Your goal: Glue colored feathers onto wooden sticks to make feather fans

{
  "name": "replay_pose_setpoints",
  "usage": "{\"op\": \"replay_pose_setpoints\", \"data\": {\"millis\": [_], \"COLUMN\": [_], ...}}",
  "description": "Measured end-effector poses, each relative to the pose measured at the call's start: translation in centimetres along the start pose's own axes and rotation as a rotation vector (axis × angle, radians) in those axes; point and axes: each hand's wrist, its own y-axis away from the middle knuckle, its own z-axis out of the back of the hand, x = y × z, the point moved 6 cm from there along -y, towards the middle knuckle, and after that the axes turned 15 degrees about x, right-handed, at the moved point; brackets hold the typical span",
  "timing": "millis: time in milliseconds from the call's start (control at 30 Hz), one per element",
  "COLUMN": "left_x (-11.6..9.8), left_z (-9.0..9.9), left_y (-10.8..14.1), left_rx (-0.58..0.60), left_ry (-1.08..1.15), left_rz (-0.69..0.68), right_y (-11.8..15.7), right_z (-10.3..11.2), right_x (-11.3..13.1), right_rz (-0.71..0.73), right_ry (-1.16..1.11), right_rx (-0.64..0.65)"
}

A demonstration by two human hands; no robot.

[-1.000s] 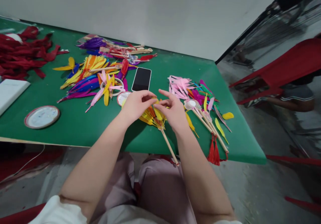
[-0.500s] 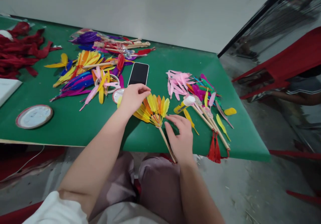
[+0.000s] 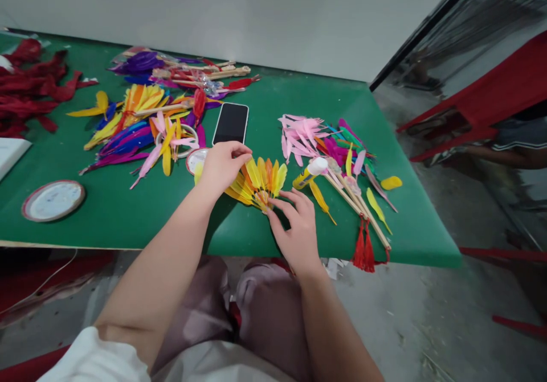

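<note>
Feather fan: the yellow-and-orange feather fan [image 3: 257,178] lies spread near the centre of the frame, on the green table [image 3: 243,236], its tips pointing up the frame and its narrow base [image 3: 260,200] toward the bottom.
Left hand: the left hand [image 3: 220,168] sits over the fan's left edge, thumb and fingertips drawn close together; whether a feather is pinched between them, I cannot tell.
Right hand: the right hand [image 3: 297,222] is half curled, thumb and fingers a little apart, fingertips at the base; I cannot tell how firmly they grip. Anything below the base is hidden behind this hand.
Weight and feel: probably very light, with soft, bendy vanes that crease or shift easily under pressure.
Where to hold: the gathered base looks the firmest place; single feathers are better touched near their quills than squeezed at the tips.
Right of the fan: a yellow glue stick [image 3: 311,173] with a white cap lies just beside the right hand, close to a loose yellow feather [image 3: 321,198].
Above the fan: a dark-screened phone [image 3: 231,121] lies near the left hand.
</note>
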Motion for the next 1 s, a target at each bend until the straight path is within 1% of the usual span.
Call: {"op": "replay_pose_setpoints", "data": {"millis": [167,400,467,533,667,733,800,867,933,1000], "left_x": [0.0,-0.4,-0.4,-0.5,-1.3,-1.7,-1.9,-1.7,-1.4,-1.1], "left_z": [-0.2,-1.2,-1.1,-0.3,2.9,3.4,2.8,1.4,0.0,-0.9], "left_y": [-0.1,-0.3,-0.4,-0.5,-1.2,-1.8,-2.3,-2.7,-2.8,-2.8], "left_rx": [0.0,0.006,0.015,0.003,-0.082,-0.05,0.048,0.148,0.205,0.228], "left_ry": [-0.019,-0.053,-0.065,-0.076,-0.142,-0.157,-0.16,-0.178,-0.201,-0.207], "left_rz": [0.0,-0.061,-0.066,-0.069,-0.085,-0.108,-0.114,-0.104,-0.108,-0.122], "right_y": [0.0,0.0,0.0,0.0,0.0,0.0,0.0,0.0,0.0,0.1], "right_z": [-0.3,-0.8,-0.8,-0.7,-0.5,-0.4,-0.3,-0.3,-0.2,-0.3], "right_x": [0.2,0.3,0.3,0.3,0.2,0.2,0.2,0.2,0.1,0.0], "right_rz": [0.015,0.012,0.013,0.013,0.007,0.003,0.002,-0.001,-0.002,-0.005], "right_ry": [0.05,0.09,0.087,0.078,0.053,0.04,0.029,0.023,0.019,0.015], "right_rx": [0.033,0.077,0.073,0.067,0.065,0.062,0.06,0.061,0.061,0.055]}}
